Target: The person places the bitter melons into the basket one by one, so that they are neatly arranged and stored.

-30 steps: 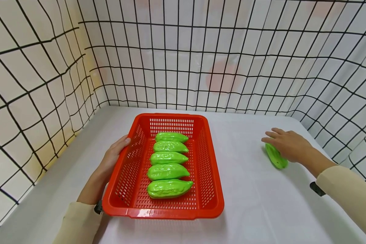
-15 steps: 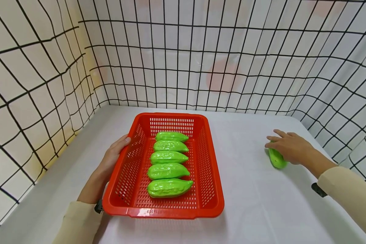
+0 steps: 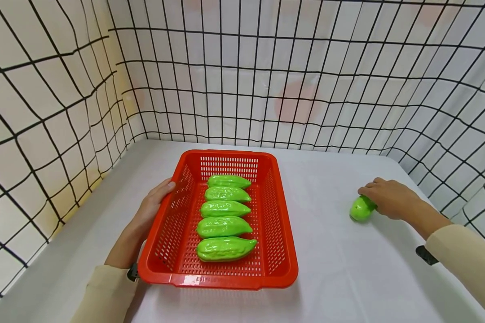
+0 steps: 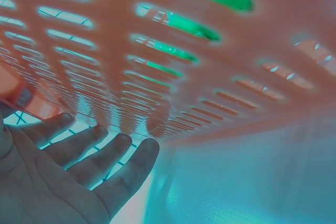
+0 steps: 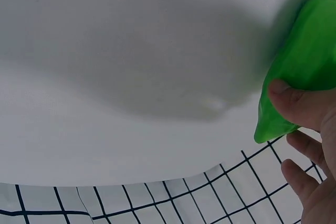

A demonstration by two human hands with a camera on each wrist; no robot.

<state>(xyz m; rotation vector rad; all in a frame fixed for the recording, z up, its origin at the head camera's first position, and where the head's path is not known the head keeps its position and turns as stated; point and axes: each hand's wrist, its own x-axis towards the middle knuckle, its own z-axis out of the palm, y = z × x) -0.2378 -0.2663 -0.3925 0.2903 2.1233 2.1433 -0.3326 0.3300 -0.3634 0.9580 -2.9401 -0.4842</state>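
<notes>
My right hand (image 3: 390, 197) pinches a glossy green bitter melon (image 3: 362, 208) over the right part of the white table. In the right wrist view the thumb (image 5: 291, 98) presses on the bitter melon (image 5: 299, 61) near its pointed end, and part of it runs out of frame. My left hand (image 3: 151, 204) rests along the left side of a red slotted plastic basket (image 3: 284, 233), fingertips at the rim. The left wrist view has its fingers (image 4: 134, 169) fairly straight beside the slotted basket wall. Several similar bitter melons (image 3: 225, 249) lie crosswise in one column inside the basket.
A black wire grid (image 3: 262, 80) backed by pale sheeting stands along the back and both sides. The white-covered table (image 3: 323, 255) extends between the basket and the right hand.
The right hand's fingers have closed in around the bitter melon, which has turned so its blunt end points toward the front left. The left hand and basket stay in place.
</notes>
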